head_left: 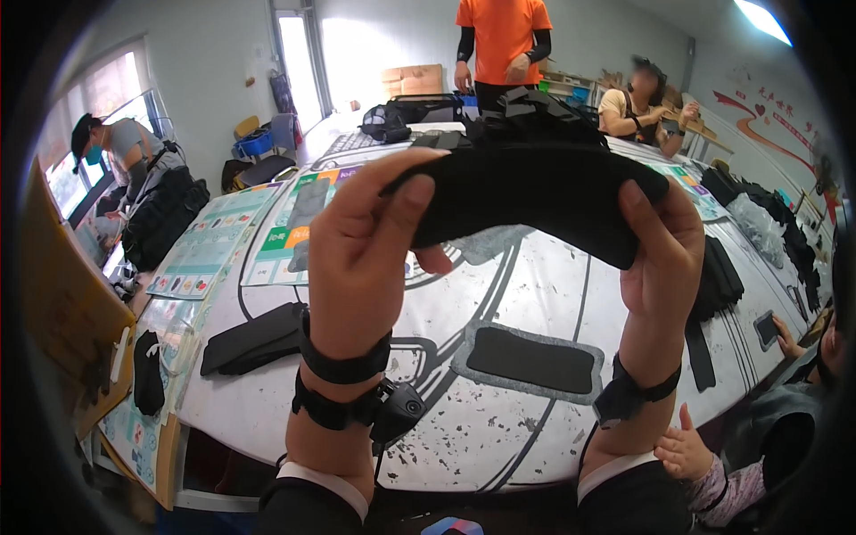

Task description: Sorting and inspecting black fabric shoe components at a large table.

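Note:
Raised above the table, a curved black fabric piece is stretched between my two hands. My left hand pinches its left end, thumb on the near face. At the other end my right hand grips it the same way; the fingers behind are partly hidden. Below it lies a black rectangular pad on a larger grey felt-like piece. Folded black fabric rests left of my left wrist. Beyond the held piece is a heap of black pieces.
The white table has black lines and worn spots. A black stack and clear plastic bag lie at the right. A co-worker's hand is near my right forearm. Other people stand or sit around, one in an orange shirt.

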The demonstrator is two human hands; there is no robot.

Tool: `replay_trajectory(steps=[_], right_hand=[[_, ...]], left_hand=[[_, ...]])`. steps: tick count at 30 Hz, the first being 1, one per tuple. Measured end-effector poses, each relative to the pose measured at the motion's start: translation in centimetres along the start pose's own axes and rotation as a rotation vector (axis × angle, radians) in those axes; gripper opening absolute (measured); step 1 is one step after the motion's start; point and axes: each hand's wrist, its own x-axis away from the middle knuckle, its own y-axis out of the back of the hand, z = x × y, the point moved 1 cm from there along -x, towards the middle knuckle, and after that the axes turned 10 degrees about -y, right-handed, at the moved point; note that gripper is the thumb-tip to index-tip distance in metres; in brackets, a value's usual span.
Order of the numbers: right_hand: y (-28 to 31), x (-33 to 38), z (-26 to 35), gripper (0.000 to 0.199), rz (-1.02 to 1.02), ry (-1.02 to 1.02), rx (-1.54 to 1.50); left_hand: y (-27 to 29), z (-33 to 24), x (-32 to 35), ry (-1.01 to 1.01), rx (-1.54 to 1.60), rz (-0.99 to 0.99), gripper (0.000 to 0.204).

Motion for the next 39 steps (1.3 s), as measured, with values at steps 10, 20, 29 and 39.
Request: replay_trajectory(steps=[10,20,29,39], right_hand=[[0.3,-0.6,-0.1,0.033,0.181,0.307,1.012],[-1.5,1.3,-0.9,0.019,0.412,0.342,1.077],[-2.2,1.8,0.4,0.018,0.497,0.200,0.793],[-3.2,3.3,0.4,0.019,0.446,0.157,0.829]], left_hand=[[0.3,-0.4,0.3,-0.137,-0.431,0.301,0.016],[-1.7,-0.1,0.9,-0.243,-0.595,0.560,0.022],[-0.4,-1.4,1.0,-0.256,-0.565,0.468,0.024],[0.0,-2.4,0.4,-0.146,-0.566,0.498,0.041]])
